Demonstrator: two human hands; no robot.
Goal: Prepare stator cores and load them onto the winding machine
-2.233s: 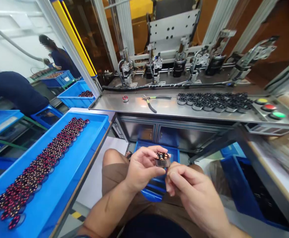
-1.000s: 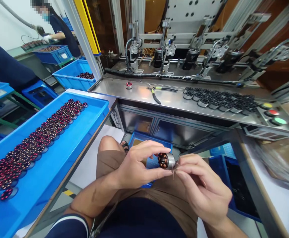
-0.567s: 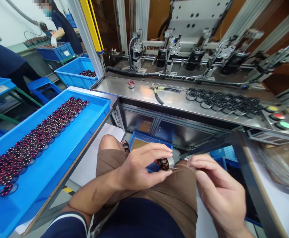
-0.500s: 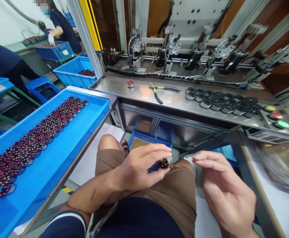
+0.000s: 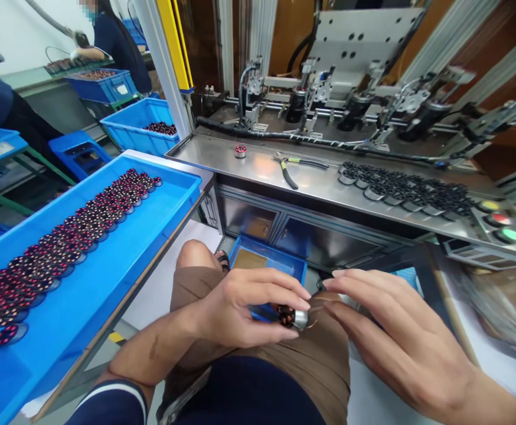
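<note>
Between the thumb and fingers of my left hand (image 5: pixel 244 304) is a small motor stator (image 5: pixel 287 316) with copper windings and a silvery metal ring. Its ring side faces right, and thin wire ends stick out of it over my lap. Just to the right hovers my right hand (image 5: pixel 395 330), fingers stretched toward those wires with a gap between thumb and fingers. Whether a fingertip touches a wire is too fine to tell. Many similar stators (image 5: pixel 69 236) with red and copper tops stand in rows in the blue tray (image 5: pixel 120 265) at my left.
On the metal bench ledge are one stator (image 5: pixel 240 151), cutting pliers (image 5: pixel 290 168) and rows of black-topped parts (image 5: pixel 404 186). Behind them stands a machine with several clamping stations (image 5: pixel 302 97). Push buttons (image 5: pixel 501 219) sit at right. Another person (image 5: pixel 116 47) works at the back left.
My right hand has moved left, close to the stator, and its fingers have extended. My left hand has lowered slightly and turned the stator, so more of its metal ring shows.
</note>
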